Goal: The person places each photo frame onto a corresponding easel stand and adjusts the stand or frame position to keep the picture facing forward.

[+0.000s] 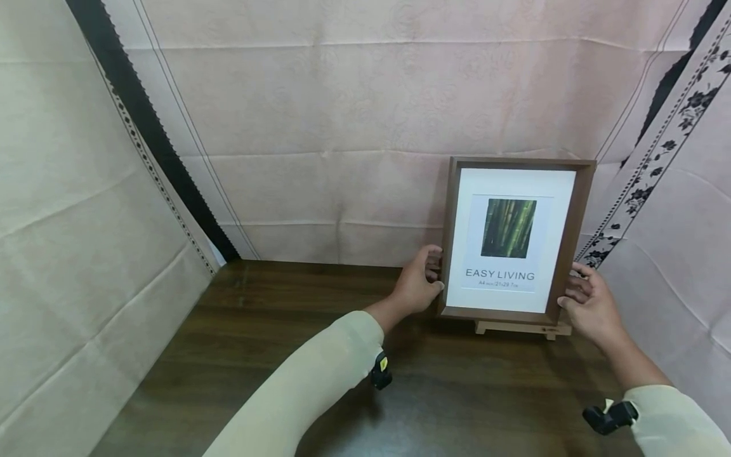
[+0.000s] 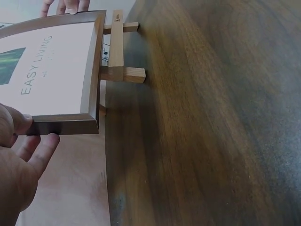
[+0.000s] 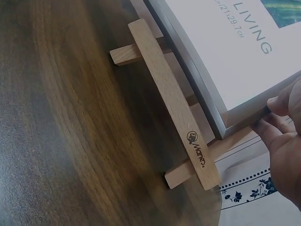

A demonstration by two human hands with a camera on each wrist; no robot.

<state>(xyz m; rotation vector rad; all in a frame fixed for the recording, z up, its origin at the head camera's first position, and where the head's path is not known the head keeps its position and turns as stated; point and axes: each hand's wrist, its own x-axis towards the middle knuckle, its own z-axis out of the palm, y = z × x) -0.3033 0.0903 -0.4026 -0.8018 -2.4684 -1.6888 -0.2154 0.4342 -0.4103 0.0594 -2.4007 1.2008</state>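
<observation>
A brown picture frame (image 1: 508, 304) with a white mat and a green bamboo print stands upright at the right of the table, facing me. My left hand (image 1: 418, 282) grips its left edge near the lower corner, thumb on the front and fingers behind. On the opposite edge my right hand (image 1: 594, 304) holds it the same way, as the right wrist view also shows. Under the frame is a small wooden easel (image 3: 171, 99), its ledge just below the frame's bottom edge and marked with a logo. Most of the easel is hidden behind the frame.
The dark wooden table (image 1: 274, 355) extends to the left and front. Behind it hangs a pale creased cloth (image 1: 342, 114), with more cloth at both sides. The right cloth has a black floral border (image 1: 657, 171) close to my right hand.
</observation>
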